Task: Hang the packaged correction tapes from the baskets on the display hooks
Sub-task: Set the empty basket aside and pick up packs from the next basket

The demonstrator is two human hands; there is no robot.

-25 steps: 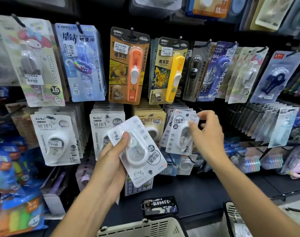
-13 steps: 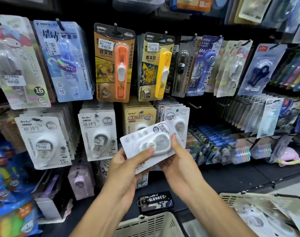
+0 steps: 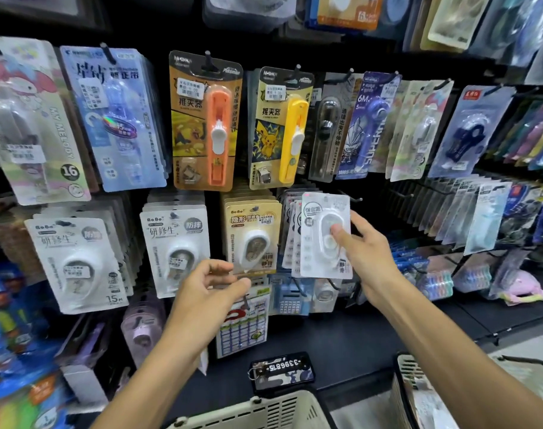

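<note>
holding the white correction tape pack (image 3: 326,235) upright in my right hand (image 3: 367,253), thumb clamped on the blister, long axis vertical, at the front of its hook's stack. left hand (image 3: 208,289) empty, fingers loosely curled, lower left.

Correction tape pack (image 3: 326,236): white card, clear blister, upright, at the front of its hook's stack.
Baskets: cream basket (image 3: 264,410) bottom centre; second basket (image 3: 419,394) bottom right, packs inside.

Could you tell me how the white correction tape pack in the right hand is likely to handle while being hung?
The correction tape pack looks like thin card under a clear blister, so probably light and slightly bendy. Its glossy plastic may be slippery under the right hand. Held upright, it would likely swing on a hook.
</note>
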